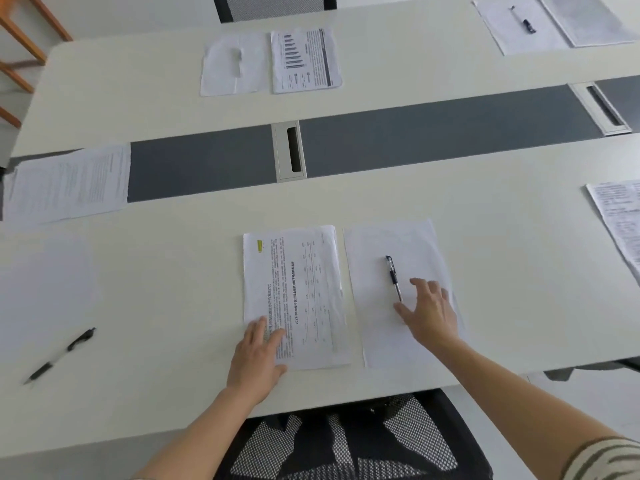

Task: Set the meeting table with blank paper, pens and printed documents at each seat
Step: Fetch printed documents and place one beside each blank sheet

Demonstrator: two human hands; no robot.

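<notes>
Three pens (393, 278); empty left hand (258, 358) flat on document (298, 289), empty right hand (431, 313) on paper (370, 268).

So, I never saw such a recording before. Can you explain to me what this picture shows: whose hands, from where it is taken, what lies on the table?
There is no machine here: a person works with two bare hands, and one camera worn on the head looks forward and down. The left hand lies flat on a printed document at the near seat. The right hand, fingers spread, is over a blank sheet, beside a black pen lying on it. Neither hand grips anything. A second pen lies loose on the white table at the left. Across the table, more papers are laid at a far seat.
</notes>
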